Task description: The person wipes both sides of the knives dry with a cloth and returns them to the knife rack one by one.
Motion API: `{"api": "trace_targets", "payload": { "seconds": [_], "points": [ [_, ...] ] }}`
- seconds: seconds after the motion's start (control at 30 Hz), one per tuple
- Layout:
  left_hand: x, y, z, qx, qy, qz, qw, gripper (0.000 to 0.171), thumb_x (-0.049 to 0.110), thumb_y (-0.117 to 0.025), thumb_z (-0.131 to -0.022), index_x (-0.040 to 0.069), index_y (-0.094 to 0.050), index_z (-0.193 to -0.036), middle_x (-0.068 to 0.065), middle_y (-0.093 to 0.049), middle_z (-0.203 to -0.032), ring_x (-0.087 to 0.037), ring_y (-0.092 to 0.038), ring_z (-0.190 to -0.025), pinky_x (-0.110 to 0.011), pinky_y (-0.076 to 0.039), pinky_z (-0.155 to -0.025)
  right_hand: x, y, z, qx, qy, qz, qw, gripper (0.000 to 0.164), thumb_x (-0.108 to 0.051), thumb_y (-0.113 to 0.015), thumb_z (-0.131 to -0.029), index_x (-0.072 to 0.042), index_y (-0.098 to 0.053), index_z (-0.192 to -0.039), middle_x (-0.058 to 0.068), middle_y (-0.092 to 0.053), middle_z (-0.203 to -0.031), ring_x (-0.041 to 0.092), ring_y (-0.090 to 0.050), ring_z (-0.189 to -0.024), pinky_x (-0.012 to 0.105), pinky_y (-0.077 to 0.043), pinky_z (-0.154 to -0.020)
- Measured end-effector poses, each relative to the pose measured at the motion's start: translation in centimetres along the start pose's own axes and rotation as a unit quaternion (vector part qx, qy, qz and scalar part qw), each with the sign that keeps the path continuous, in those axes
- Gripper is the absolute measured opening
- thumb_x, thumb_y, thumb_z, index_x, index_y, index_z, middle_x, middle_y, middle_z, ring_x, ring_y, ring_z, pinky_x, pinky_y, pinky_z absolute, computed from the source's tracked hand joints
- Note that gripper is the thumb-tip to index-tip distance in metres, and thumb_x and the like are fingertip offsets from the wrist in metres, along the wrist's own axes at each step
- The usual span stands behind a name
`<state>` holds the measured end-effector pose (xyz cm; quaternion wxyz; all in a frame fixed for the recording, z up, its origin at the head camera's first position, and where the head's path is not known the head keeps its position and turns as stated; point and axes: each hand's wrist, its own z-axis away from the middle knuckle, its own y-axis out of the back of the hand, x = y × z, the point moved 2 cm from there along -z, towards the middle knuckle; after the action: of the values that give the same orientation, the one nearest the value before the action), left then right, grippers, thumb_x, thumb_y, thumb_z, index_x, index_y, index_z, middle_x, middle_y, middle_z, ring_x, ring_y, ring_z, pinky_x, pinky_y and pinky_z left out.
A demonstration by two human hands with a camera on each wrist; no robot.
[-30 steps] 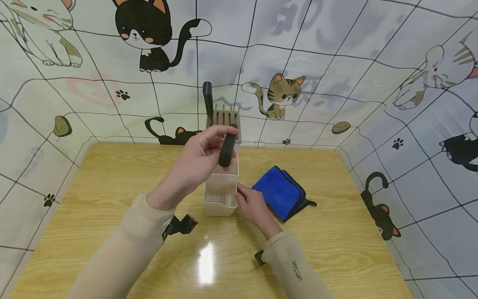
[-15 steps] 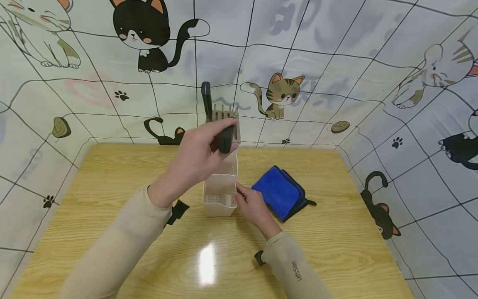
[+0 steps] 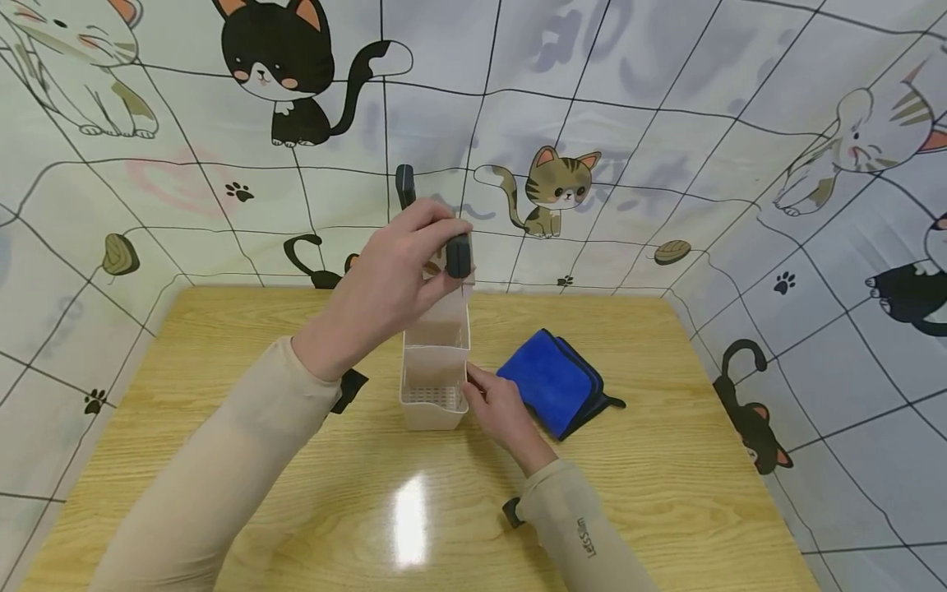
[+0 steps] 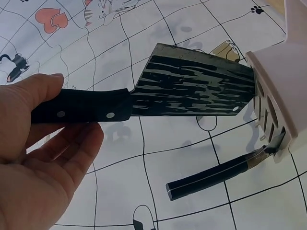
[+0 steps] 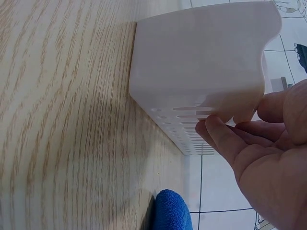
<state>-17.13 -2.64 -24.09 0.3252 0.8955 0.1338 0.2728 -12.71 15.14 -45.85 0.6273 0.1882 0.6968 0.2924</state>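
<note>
My left hand [image 3: 388, 267] pinches the black riveted handle of a cleaver [image 4: 192, 81] between thumb and fingers. Its broad blade carries dark wavy streaks, and in the left wrist view the blade's far end is at the slotted top of a white plastic knife holder [image 5: 192, 52]. A second black-handled knife [image 4: 208, 179] stands in another slot, its blade hidden inside. At the holder's right side, my right hand [image 3: 505, 411] grips the front compartment's wall, fingers over the side slits and thumb by the rim.
A folded blue cloth [image 3: 551, 382] with dark edging lies on the wooden table [image 3: 629, 510], right of the holder. Open front compartments [image 3: 435, 395] of the holder step down towards me. Behind the table hangs a cat-printed sheet [image 3: 444, 90].
My left hand has moved up and away from me with the cleaver, towards the holder's slotted back part. The right hand stays at the holder's side.
</note>
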Motion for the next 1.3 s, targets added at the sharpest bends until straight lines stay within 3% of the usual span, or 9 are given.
{"api": "trace_targets", "payload": {
  "seconds": [0.23, 0.37, 0.57, 0.77, 1.07, 1.3],
  "points": [
    [0.0, 0.0, -1.0, 0.019, -0.022, -0.032, 0.9991, 0.038, 0.004, -0.077, -0.081, 0.000, -0.064, -0.117, -0.009, -0.062, -0.113, -0.019, -0.061, -0.094, -0.030, -0.052, -0.083, 0.0, 0.0, 0.0, 0.001, 0.000, -0.001, 1.000, 0.043, -0.015, -0.054, -0.100, -0.009, -0.048, -0.142, 0.014, -0.064, -0.125, 0.021, -0.066, -0.099, 0.033, -0.053, -0.075],
    [-0.2, 0.1, -1.8, 0.036, -0.038, -0.033, 0.9981, 0.031, 0.004, -0.076, -0.083, -0.001, -0.065, -0.112, -0.010, -0.065, -0.109, -0.020, -0.063, -0.097, -0.032, -0.051, -0.088, 0.0, 0.0, -0.1, 0.001, -0.002, 0.000, 1.000, 0.043, -0.015, -0.054, -0.100, -0.009, -0.048, -0.142, 0.014, -0.064, -0.125, 0.021, -0.066, -0.100, 0.035, -0.054, -0.077],
    [-0.6, 0.2, -2.9, 0.039, -0.052, -0.025, 0.9976, 0.019, 0.007, -0.072, -0.087, 0.000, -0.065, -0.104, -0.010, -0.068, -0.106, -0.021, -0.062, -0.098, -0.033, -0.051, -0.085, 0.1, 0.0, -0.1, 0.005, 0.002, -0.001, 1.000, 0.043, -0.016, -0.054, -0.100, -0.008, -0.048, -0.142, 0.014, -0.065, -0.124, 0.019, -0.065, -0.096, 0.031, -0.053, -0.074],
    [-1.2, 0.2, -3.9, 0.026, -0.028, -0.036, 0.9986, 0.021, 0.013, -0.071, -0.090, 0.000, -0.065, -0.105, -0.010, -0.067, -0.103, -0.021, -0.063, -0.095, -0.033, -0.051, -0.085, 0.2, -0.1, 0.0, 0.005, 0.003, 0.001, 1.000, 0.042, -0.015, -0.054, -0.100, -0.009, -0.049, -0.142, 0.014, -0.066, -0.122, 0.017, -0.063, -0.086, 0.028, -0.049, -0.067],
    [-2.2, 0.4, -5.4, 0.022, -0.005, -0.044, 0.9988, 0.019, 0.015, -0.073, -0.088, 0.000, -0.063, -0.095, -0.010, -0.063, -0.089, -0.021, -0.055, -0.082, -0.032, -0.046, -0.076, 0.1, -0.3, -0.1, 0.005, -0.006, 0.003, 1.000, 0.043, -0.017, -0.053, -0.100, -0.009, -0.048, -0.142, 0.013, -0.065, -0.124, 0.021, -0.066, -0.101, 0.034, -0.055, -0.077],
    [-2.7, 0.3, -6.4, 0.004, 0.043, -0.035, 0.9984, 0.018, 0.018, -0.073, -0.089, 0.003, -0.065, -0.095, -0.008, -0.065, -0.094, -0.020, -0.059, -0.087, -0.029, -0.048, -0.082, 0.1, -0.1, -0.1, 0.012, 0.006, 0.004, 1.000, 0.042, -0.016, -0.054, -0.100, -0.007, -0.050, -0.141, 0.014, -0.065, -0.124, 0.020, -0.066, -0.102, 0.034, -0.054, -0.077]
  ]
}}
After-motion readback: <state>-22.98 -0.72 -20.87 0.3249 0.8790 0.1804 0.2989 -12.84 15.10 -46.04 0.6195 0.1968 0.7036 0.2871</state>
